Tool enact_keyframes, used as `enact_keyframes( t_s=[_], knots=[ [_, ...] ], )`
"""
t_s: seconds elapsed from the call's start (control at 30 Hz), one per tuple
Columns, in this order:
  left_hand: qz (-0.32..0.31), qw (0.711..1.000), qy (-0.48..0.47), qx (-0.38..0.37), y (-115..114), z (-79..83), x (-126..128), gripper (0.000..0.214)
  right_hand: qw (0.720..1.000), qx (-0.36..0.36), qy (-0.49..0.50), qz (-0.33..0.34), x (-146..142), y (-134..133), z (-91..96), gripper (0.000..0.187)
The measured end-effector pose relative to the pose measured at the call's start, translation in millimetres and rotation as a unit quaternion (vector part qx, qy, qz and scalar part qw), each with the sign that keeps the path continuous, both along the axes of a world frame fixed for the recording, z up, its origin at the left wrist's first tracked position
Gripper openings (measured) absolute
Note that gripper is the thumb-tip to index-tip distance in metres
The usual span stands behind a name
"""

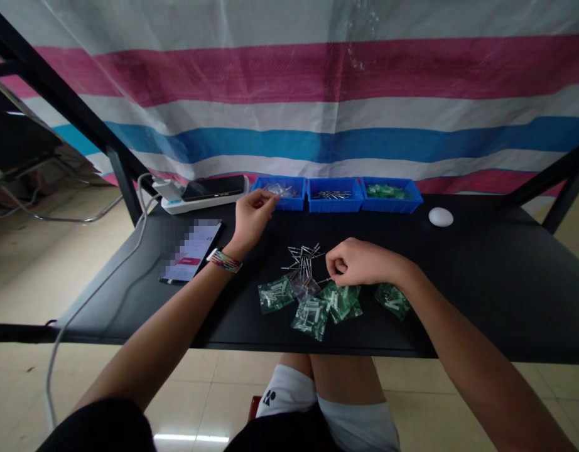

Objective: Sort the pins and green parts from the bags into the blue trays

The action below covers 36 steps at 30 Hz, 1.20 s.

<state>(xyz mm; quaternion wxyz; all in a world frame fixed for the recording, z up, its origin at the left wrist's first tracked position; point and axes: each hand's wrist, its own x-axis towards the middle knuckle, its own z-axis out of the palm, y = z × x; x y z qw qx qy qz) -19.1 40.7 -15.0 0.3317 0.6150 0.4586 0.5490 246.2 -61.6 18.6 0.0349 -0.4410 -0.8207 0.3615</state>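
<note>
My left hand (pixel 252 216) reaches to the near rim of the left blue bin (pixel 281 191), its fingers pinched together on something too small to make out. My right hand (pixel 358 262) rests curled on the black table (pixel 482 282), pinching a thin metal pin beside a loose pile of metal pins (pixel 304 257). Several small clear bags of green parts (pixel 313 304) lie just in front of both hands. The middle blue bin (pixel 334 193) holds metal pins and the right blue bin (pixel 390 193) holds green parts.
A phone with a lit screen (pixel 191 258) lies at the left of the table. Another phone (pixel 214 187) rests on a white power strip (pixel 176 202) with a cable hanging off the edge. A white round object (pixel 441 217) sits at the right. A striped tarp hangs behind.
</note>
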Motion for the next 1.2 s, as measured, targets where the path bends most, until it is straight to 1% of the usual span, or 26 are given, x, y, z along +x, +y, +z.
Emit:
enact_keyframes(
  t_s=[0.13,0.23,0.3,0.4,0.47,0.5,0.57,0.63,0.7,0.73,0.77,0.83,0.97,1.1,1.2],
  knots=[
    [-0.020,0.997,0.058,0.045,6.2,4.8,26.9,0.021,1.000,0.014,0.006,-0.004,0.9,1.2,1.3,0.010],
    [-0.007,0.995,0.079,0.066,17.8,9.6,45.3,0.023,1.000,0.017,0.014,-0.014,5.0,5.5,-2.7,0.009],
    [0.005,0.988,0.140,0.068,25.9,13.4,52.7,0.023,0.999,0.011,0.025,-0.018,8.2,9.0,-6.5,0.008],
    [0.032,0.972,0.227,0.049,32.2,18.6,53.3,0.030,0.997,0.009,0.065,-0.028,11.3,13.1,-9.7,0.008],
    [0.052,0.966,0.248,0.056,29.5,20.9,47.3,0.034,0.993,0.005,0.105,-0.045,11.8,14.5,-9.4,0.007],
    [0.050,0.966,0.245,0.065,25.8,21.7,43.0,0.036,0.991,0.004,0.125,-0.055,11.5,15.0,-9.0,0.007],
    [0.015,0.970,0.229,0.082,13.9,22.7,33.2,0.040,0.984,0.015,0.162,-0.076,10.6,15.9,-8.5,0.005],
    [-0.076,0.972,0.212,0.067,-2.4,22.5,23.6,0.046,0.975,0.045,0.195,-0.094,9.3,17.2,-9.9,0.004],
    [-0.178,0.962,0.205,0.010,-19.7,21.1,16.0,0.051,0.966,0.086,0.221,-0.105,8.3,18.5,-13.1,0.004],
    [-0.221,0.955,0.195,-0.023,-27.4,19.8,13.3,0.052,0.962,0.107,0.228,-0.108,7.8,19.2,-15.1,0.004],
    [-0.248,0.949,0.186,-0.050,-34.1,18.3,11.3,0.052,0.958,0.129,0.232,-0.111,7.4,19.7,-17.1,0.005],
    [-0.279,0.941,0.172,-0.083,-43.0,14.7,9.1,0.051,0.952,0.170,0.229,-0.113,6.5,20.3,-20.6,0.006],
    [-0.299,0.938,0.143,-0.107,-46.2,8.0,8.6,0.044,0.944,0.228,0.214,-0.106,4.7,19.7,-23.5,0.009],
    [-0.324,0.925,0.151,-0.127,-45.8,5.8,9.3,0.042,0.941,0.259,0.198,-0.089,2.4,17.9,-22.7,0.012],
    [-0.339,0.919,0.151,-0.133,-48.6,6.7,11.1,0.042,0.941,0.268,0.190,-0.078,1.0,16.1,-21.4,0.014]
  ],
)
